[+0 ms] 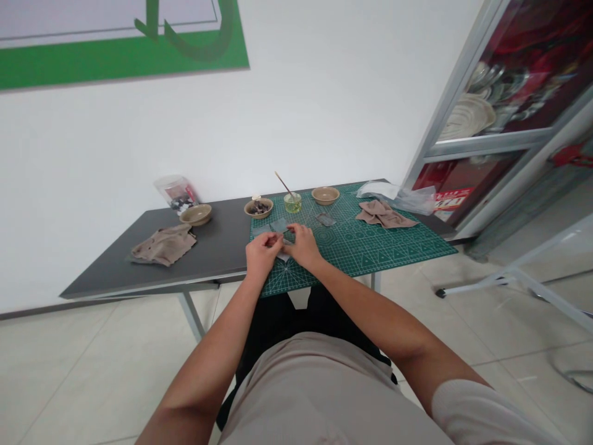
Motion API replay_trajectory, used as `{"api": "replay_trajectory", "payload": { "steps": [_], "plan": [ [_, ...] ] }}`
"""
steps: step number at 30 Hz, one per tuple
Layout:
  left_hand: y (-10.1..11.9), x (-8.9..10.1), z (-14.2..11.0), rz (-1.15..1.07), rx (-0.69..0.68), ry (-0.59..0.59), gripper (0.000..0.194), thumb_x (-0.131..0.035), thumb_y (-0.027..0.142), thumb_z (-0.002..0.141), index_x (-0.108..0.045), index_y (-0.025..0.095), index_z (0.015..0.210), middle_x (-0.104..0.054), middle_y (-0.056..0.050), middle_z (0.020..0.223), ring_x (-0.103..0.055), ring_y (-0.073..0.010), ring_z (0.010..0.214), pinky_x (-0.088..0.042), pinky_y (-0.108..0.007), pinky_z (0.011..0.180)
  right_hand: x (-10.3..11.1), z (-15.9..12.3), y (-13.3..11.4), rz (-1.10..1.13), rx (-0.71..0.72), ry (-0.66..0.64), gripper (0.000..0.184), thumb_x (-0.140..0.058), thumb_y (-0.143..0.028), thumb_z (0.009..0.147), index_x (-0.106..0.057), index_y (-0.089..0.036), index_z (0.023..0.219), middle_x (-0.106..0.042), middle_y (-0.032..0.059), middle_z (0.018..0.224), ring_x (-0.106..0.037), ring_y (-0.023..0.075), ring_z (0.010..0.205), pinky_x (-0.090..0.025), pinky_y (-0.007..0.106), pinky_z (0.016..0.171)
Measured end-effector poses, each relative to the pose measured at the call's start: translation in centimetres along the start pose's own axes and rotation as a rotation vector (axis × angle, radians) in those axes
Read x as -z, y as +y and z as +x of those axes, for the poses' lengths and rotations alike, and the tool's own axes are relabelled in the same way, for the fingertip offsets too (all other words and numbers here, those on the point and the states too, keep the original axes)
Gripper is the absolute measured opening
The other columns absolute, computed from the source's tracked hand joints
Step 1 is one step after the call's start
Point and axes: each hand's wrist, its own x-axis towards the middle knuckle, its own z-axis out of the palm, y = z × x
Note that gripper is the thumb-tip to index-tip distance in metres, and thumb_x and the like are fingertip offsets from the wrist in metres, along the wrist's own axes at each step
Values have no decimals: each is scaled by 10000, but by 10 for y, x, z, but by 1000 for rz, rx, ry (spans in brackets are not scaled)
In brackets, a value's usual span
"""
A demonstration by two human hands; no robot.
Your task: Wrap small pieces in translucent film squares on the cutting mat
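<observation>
Evidently, as the head view shows, the work centres on a small grey piece [285,254], which lies between the hands over the near left part of a green cutting mat [361,252] on the dark table [222,240]. It looks thin, pale and matt, and fingers cover much of it. One corner points toward the person's body; its long axis cannot be told with so little showing. The left hand [262,252] has its grip pinched closed on the piece, while the right hand [303,246] bends over its other side, and I cannot tell whether that grip is closed. Just beyond the fingers lie flat blue-grey scraps [278,225]. Farther back stand a bowl of dark bits [258,209] and a glass [292,203] with a slim stick [282,183] leaning in it.
</observation>
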Motion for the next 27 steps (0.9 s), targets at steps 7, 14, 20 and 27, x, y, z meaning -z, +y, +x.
{"api": "replay_trajectory", "payload": {
  "steps": [7,14,20,27],
  "plan": [
    [-18,-5,2,-237,125,-124,201,-690,354,735,-644,198,852,-682,-2,749,-634,-148,695,-489,-256,677,20,-5,-5,360,124,-174,257,-631,-219,815,-680,-223,1068,-675,35,1010,-632,150,843,-509,305,790],
    [-10,-4,2,-137,73,-219,185,-605,360,818,-673,203,888,-688,-13,797,-631,-163,726,-486,-273,698,22,-4,6,415,64,-147,187,-675,-306,809,-691,-203,964,-713,24,903,-665,153,783,-522,302,761],
    [-4,3,2,459,-96,-292,196,-592,272,829,-656,193,997,-669,-75,1003,-596,-230,967,-466,-353,877,23,-1,18,466,-31,-83,155,-669,-287,773,-635,-205,901,-722,4,835,-692,158,766,-544,300,753],
    [3,-3,-6,816,-224,-494,283,-457,357,941,-664,208,1061,-630,-98,1137,-540,-261,1062,-428,-388,879,31,1,25,359,50,-137,192,-665,-255,798,-700,-228,985,-738,11,891,-700,164,826,-545,313,814]
  ]
}}
